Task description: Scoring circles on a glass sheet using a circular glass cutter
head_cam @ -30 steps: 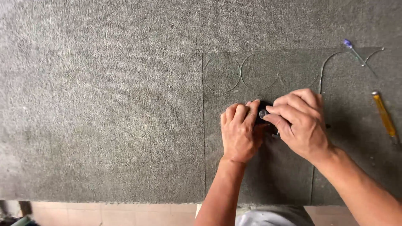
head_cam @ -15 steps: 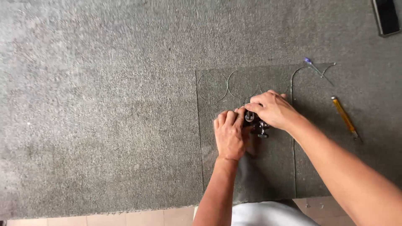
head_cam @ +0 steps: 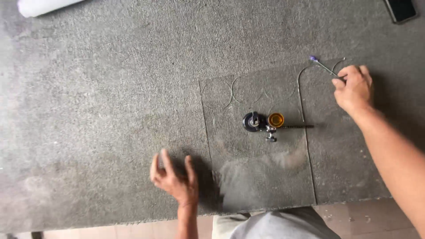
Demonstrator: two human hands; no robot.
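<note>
A clear glass sheet (head_cam: 265, 177) with curved score lines lies flat on a grey carpeted tabletop (head_cam: 97, 110). On the glass stands a small circle cutter (head_cam: 261, 121) with a black suction base, an orange knob and a thin rod pointing right. No hand touches it. My right hand (head_cam: 354, 90) is at the sheet's far right corner, fingers closed on the near end of a thin metal tool with a purple tip (head_cam: 321, 64). My left hand (head_cam: 175, 179) hovers with fingers spread over the carpet, just left of the glass, holding nothing.
A dark phone (head_cam: 400, 9) lies at the far right corner of the carpet. A white roll (head_cam: 44, 5) shows at the far left edge. The table's near edge runs along the bottom, with tiled floor (head_cam: 354, 217) and my grey clothing below it.
Both hands have let go of the circle cutter, which stays on the glass. My right hand moved up and right to the purple-tipped tool. My left hand dropped down and left off the glass.
</note>
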